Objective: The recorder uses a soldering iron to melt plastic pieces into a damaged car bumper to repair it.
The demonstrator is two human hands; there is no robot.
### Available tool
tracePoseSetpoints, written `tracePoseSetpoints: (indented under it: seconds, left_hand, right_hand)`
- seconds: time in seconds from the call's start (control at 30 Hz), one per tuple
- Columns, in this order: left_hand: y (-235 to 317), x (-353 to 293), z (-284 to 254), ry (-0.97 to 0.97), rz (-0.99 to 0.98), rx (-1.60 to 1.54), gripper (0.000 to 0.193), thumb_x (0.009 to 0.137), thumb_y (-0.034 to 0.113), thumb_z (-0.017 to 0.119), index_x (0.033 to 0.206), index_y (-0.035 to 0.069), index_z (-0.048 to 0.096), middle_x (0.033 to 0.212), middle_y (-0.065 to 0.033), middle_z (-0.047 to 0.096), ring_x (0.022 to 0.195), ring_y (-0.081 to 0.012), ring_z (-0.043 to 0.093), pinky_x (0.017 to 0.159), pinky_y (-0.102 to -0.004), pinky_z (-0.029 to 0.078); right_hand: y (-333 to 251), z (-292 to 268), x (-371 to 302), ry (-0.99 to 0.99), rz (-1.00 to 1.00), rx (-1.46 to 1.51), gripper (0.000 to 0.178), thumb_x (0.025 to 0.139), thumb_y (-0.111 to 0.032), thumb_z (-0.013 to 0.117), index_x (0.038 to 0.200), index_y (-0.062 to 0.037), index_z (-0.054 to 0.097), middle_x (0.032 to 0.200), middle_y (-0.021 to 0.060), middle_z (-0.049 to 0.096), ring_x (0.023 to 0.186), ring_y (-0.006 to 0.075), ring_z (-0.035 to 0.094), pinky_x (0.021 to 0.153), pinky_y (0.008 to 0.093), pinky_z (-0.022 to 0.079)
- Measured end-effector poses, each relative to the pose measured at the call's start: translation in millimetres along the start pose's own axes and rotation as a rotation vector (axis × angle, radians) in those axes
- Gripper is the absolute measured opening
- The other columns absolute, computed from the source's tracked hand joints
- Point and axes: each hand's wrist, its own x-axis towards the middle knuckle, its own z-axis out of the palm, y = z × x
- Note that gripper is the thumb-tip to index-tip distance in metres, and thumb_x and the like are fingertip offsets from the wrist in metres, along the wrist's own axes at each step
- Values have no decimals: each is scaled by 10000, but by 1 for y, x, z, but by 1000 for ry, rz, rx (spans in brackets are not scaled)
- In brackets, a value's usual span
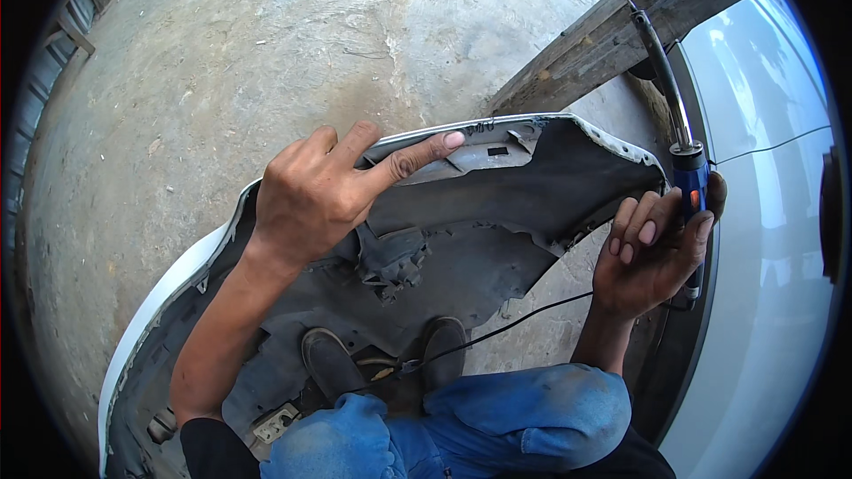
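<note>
Right hand (652, 257) is holding a blue-handled soldering iron (690, 179) at right of frame, fingers and thumb closing round the grip, tip pointing up beside a wooden beam (612, 31). Left hand (315, 186) is resting on the upper rim of a dark-lined bumper (479, 204), mid-frame; one digit is extending along the edge, others bending over it, whether gripping I cannot tell. Black cable (524, 315) is trailing toward the shoes (330, 362), lower centre.

Head-worn fisheye view, facing down, close above the hands (312, 184)
</note>
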Motion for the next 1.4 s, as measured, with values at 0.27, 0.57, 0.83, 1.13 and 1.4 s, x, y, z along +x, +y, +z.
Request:
tracePoseSetpoints:
  seconds: [0.27,0.57,0.83,1.13,1.4]
  left_hand:
    - [3,2,-8,-49,-7,-11,745,901,79,672,1490,521,557,848,32,609,579,-126,507,478,-287,485]
    - [3,1,-9,-90,-24,-24,749,869,72,694,1471,507,595,867,8,598,625,-148,559,528,-315,514]
    - [3,1,-8,-86,-16,2,756,873,74,693,1475,518,584,862,18,595,621,-142,553,518,-312,514]
    - [3,1,-8,-90,-15,3,764,874,76,699,1481,523,574,856,18,590,622,-142,547,526,-309,518]
    - [3,0,-8,-93,-20,-2,754,874,86,702,1478,522,579,865,17,592,631,-143,555,532,-309,523]
  right_hand:
    - [6,-10,-3,131,51,-61,681,1096,-568,478,1452,11,520,576,-33,422,430,32,383,442,222,333]
    - [11,7,-12,348,174,-221,492,1129,-452,515,1173,17,656,591,-51,320,525,39,264,539,253,266]
    - [18,6,-17,334,109,-358,349,1134,-360,525,1135,-35,649,943,61,663,619,42,474,616,226,456]
    - [13,1,-19,252,96,-360,354,1129,-373,537,1188,-37,633,1066,90,685,791,78,612,659,248,521]
    - [17,5,-17,272,83,-356,352,1125,-363,548,1131,-27,652,1016,83,689,683,51,544,612,223,485]
